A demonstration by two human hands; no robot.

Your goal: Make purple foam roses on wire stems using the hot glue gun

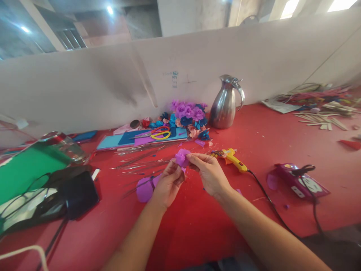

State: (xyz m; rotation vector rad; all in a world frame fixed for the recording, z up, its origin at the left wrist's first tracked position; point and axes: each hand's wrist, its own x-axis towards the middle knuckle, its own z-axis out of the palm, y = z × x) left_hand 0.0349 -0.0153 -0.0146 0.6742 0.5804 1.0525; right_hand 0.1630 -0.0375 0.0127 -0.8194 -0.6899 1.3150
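Between my two hands, above the red table (180, 233), is a small purple paper flower (182, 157). My left hand (169, 182) pinches it from below, its fingers closed around the base; any stem there is hidden. My right hand (210, 171) grips the flower's right edge between thumb and fingertips. Cut purple paper pieces (144, 189) lie on the table just left of my left hand, partly covered by it. Beyond my right hand rests a yellow glue gun (236, 161), its nozzle end pointing away from me.
Behind my hands are finished paper flowers (187, 111), scissors (160, 133) on coloured paper sheets (111, 142), and thin wires (135, 160). A steel jug (224, 103) stands near the wall. At right sits a power strip (301, 182) with cords; at left, a black bag (80, 194).
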